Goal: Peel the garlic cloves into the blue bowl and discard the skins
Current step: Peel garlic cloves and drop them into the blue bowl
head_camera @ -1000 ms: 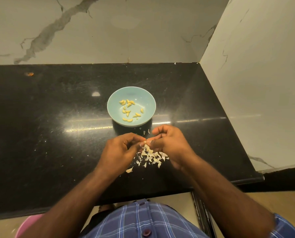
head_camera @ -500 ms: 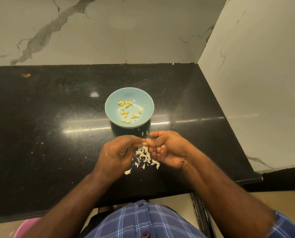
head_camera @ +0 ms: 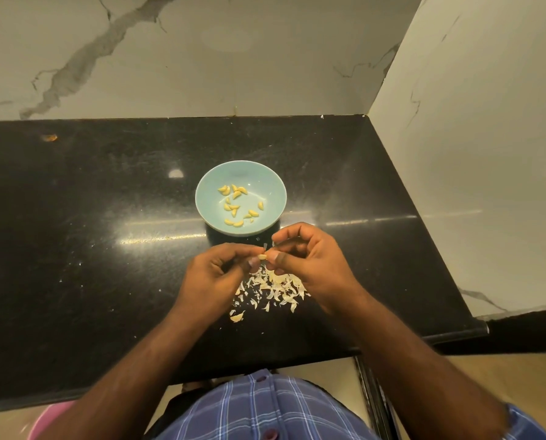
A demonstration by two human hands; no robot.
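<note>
Garlic clove (head_camera: 262,256) pinched between both hands' fingertips, left hand (head_camera: 214,274) and right hand (head_camera: 309,262), near blue bowl (head_camera: 208,198).

Home kitchen, black granite counter (head_camera: 106,249), marble-look wall tiles (head_camera: 265,58)

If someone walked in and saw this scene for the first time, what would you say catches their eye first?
Probably the two hands, left hand and right hand, meeting at the middle of the black counter and pinching a small garlic clove between their fingertips. Just beyond them sits a blue bowl holding yellow peeled cloves, bright against the dark stone. Under the hands lies a pale heap of skins.
</note>
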